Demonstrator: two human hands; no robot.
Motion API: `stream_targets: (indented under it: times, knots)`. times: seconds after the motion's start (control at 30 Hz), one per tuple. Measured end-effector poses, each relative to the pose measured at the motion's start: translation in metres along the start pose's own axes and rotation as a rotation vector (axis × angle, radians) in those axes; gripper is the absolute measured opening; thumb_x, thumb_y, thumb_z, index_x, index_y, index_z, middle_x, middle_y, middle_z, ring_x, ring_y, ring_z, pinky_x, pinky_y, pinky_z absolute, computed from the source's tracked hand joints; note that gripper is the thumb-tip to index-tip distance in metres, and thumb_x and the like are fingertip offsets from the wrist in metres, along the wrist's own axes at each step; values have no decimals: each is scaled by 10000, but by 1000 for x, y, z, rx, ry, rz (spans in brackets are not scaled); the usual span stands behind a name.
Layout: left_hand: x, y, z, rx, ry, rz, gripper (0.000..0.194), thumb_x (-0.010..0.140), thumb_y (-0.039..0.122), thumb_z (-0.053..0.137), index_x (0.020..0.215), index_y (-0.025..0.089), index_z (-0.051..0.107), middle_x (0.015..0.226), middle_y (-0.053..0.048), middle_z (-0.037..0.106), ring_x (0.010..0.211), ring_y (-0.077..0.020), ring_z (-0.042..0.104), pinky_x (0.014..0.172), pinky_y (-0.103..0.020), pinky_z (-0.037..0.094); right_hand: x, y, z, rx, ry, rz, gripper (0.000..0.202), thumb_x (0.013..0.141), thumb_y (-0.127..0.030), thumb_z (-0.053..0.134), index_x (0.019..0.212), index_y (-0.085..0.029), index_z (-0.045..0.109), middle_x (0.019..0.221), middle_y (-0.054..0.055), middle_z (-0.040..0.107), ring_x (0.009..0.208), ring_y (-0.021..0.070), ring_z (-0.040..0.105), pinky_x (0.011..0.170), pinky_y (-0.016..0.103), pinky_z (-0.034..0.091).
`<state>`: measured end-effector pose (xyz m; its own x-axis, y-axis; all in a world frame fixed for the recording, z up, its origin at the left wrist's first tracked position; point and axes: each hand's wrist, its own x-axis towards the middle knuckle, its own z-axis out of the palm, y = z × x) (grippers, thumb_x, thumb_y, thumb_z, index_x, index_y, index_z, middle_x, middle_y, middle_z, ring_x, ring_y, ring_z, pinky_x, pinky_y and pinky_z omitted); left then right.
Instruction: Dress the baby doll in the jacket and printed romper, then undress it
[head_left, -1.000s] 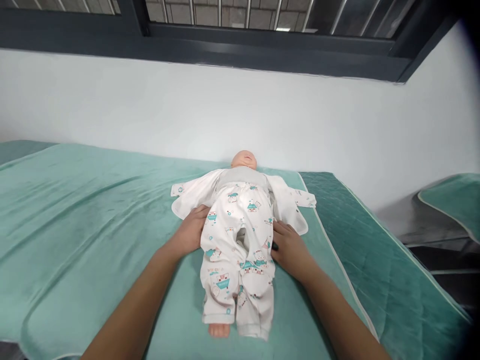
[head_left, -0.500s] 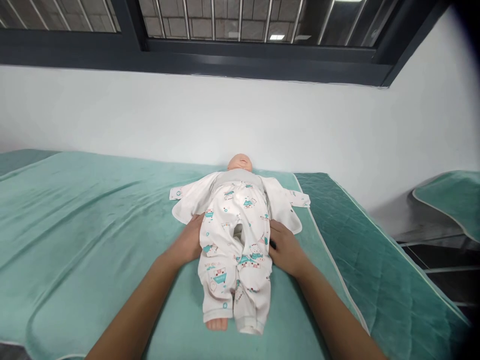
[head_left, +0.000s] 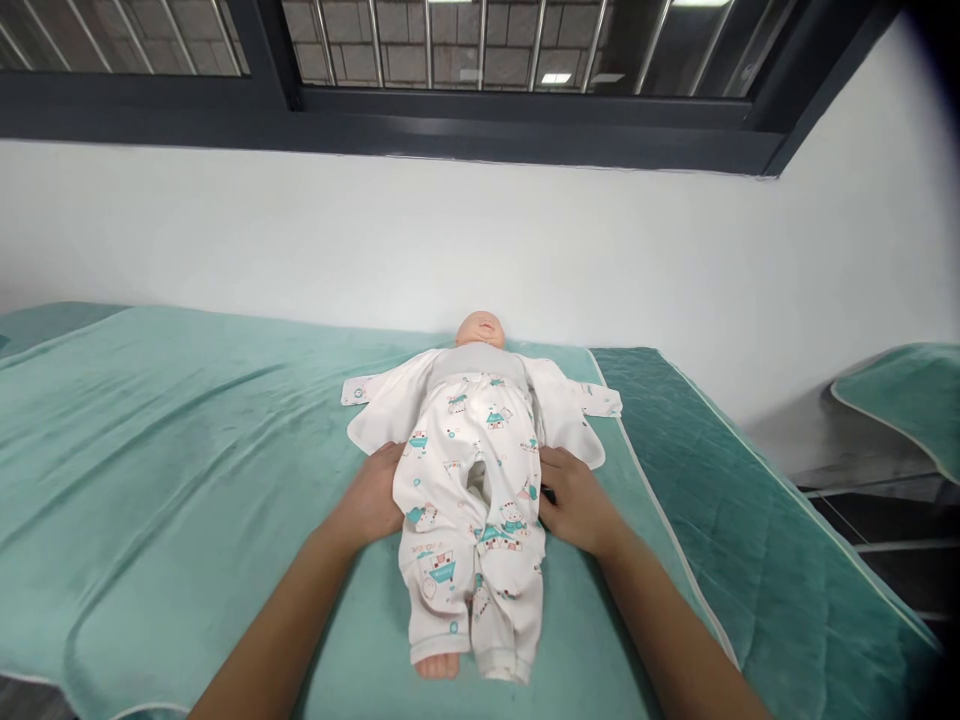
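Observation:
A baby doll (head_left: 481, 328) lies on its back, head toward the wall, on a light green cloth (head_left: 225, 440). White printed trousers (head_left: 480, 510) cover its legs and reach up to its waist; one foot shows below a cuff. An open white jacket (head_left: 396, 395) spreads out on both sides, over a grey top. At the left side of the trousers is my left hand (head_left: 379, 492), its fingertips hidden by the fabric. My right hand (head_left: 574, 500) is curled against the right side of the trousers, with its fingertips at the cloth's edge.
A darker green quilted cover (head_left: 720, 500) lies to the right. Behind the doll rises a white wall (head_left: 375, 240), with a dark window frame (head_left: 450, 135) and metal bars above. Another green cover (head_left: 907, 400) and metal rails are at the far right.
The waistband of the trousers sits slightly lower, showing a little more grey top. My left hand has shifted slightly left and down with the fabric beside it. The view has moved slightly.

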<state>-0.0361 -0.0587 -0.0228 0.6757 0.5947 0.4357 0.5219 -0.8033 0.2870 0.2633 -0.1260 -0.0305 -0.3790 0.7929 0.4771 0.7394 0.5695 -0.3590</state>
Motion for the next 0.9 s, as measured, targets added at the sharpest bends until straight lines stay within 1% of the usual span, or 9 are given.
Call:
stream_targets:
  times: [0.1, 0.23, 0.37, 0.47, 0.57, 0.63, 0.73, 0.8, 0.9]
  knots:
    - [1, -1, -2, -75, -37, -121, 148, 810, 280, 545, 751, 182, 638, 856, -79, 700, 792, -250, 637, 735, -338, 452, -1, -2, -5, -32, -31, 12, 161, 834, -132, 500, 690, -203, 511, 705, 20, 545, 714, 177, 506, 698, 312, 360]
    - [7, 0, -9, -336, -26, -387, 138, 800, 253, 549, 821, 181, 665, 904, -43, 726, 872, -256, 656, 752, -309, 475, -4, -4, -10, -3, -29, 79, 209, 921, -186, 466, 728, -205, 545, 667, 4, 551, 663, 162, 516, 668, 301, 364]
    - [16, -5, -16, -581, 121, -576, 237, 860, 351, 532, 957, 196, 683, 943, -30, 723, 868, -221, 656, 752, -294, 489, -5, -5, -16, 99, 184, 230, 176, 959, -267, 488, 879, -218, 637, 765, 11, 660, 726, 170, 596, 704, 301, 410]
    - [38, -14, -25, -640, 305, -662, 289, 842, 421, 584, 1017, 208, 672, 876, -23, 708, 758, -179, 641, 721, -287, 484, 14, -4, -24, 202, 349, 378, 188, 963, -324, 504, 892, -231, 650, 778, -3, 684, 735, 163, 620, 717, 294, 438]
    - [75, -19, -39, -619, 368, -640, 285, 809, 431, 628, 991, 219, 686, 898, -28, 702, 817, -183, 629, 751, -292, 472, 58, 3, -31, 239, 368, 428, 164, 942, -346, 536, 909, -241, 657, 811, -7, 681, 754, 160, 612, 734, 298, 448]
    - [102, -21, -45, -614, 287, -568, 266, 801, 438, 641, 931, 216, 703, 956, -40, 701, 892, -195, 615, 805, -306, 463, 92, 11, -33, 235, 317, 390, 114, 904, -336, 587, 925, -246, 653, 865, -2, 675, 784, 165, 599, 734, 305, 447]
    - [129, -25, -41, -650, 212, -490, 246, 797, 436, 652, 869, 204, 684, 957, -34, 683, 868, -179, 590, 809, -310, 453, 128, 24, -29, 164, 212, 289, 135, 856, -347, 650, 788, -234, 621, 818, 0, 630, 800, 175, 565, 723, 317, 419]
    - [134, -30, -33, -686, 169, -449, 236, 791, 423, 663, 840, 193, 661, 926, -26, 654, 821, -161, 570, 770, -298, 450, 136, 30, -25, 156, 165, 250, 204, 857, -358, 653, 724, -227, 570, 768, -7, 591, 762, 168, 530, 701, 319, 399]
    - [129, -39, -22, -720, 83, -369, 229, 795, 414, 670, 825, 188, 648, 927, -23, 607, 781, -142, 534, 730, -283, 438, 131, 33, -23, 199, 118, 204, 228, 880, -367, 643, 733, -228, 539, 788, -4, 571, 775, 170, 505, 711, 322, 399]
